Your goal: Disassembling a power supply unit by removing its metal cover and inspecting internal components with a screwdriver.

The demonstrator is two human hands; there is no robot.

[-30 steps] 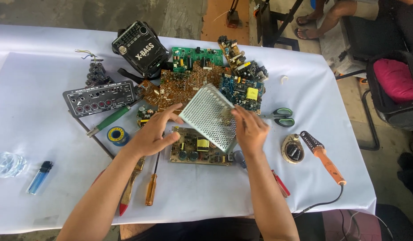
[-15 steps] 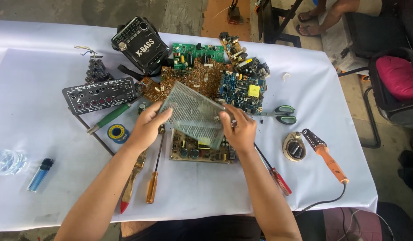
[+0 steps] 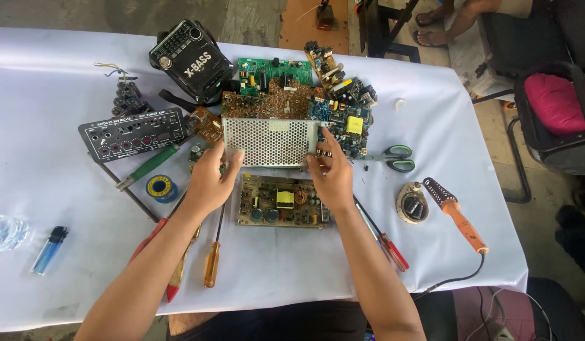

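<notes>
White table (image 3: 65, 76), one perforated cover (image 3: 270, 141), two hands

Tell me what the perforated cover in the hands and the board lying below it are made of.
Perforated grey rectangular cover: looks like thin sheet metal, dull silver finish, regular punched holes. Brown circuit board on the white tablecloth: probably laminate, matte tan, studded with components. Left hand and right hand grip the cover's ends.

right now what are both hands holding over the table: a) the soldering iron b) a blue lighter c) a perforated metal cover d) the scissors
c: the left hand and the right hand grip opposite ends of the perforated metal cover, held above the open circuit board; the blue lighter, scissors and soldering iron lie untouched on the white table.
</notes>
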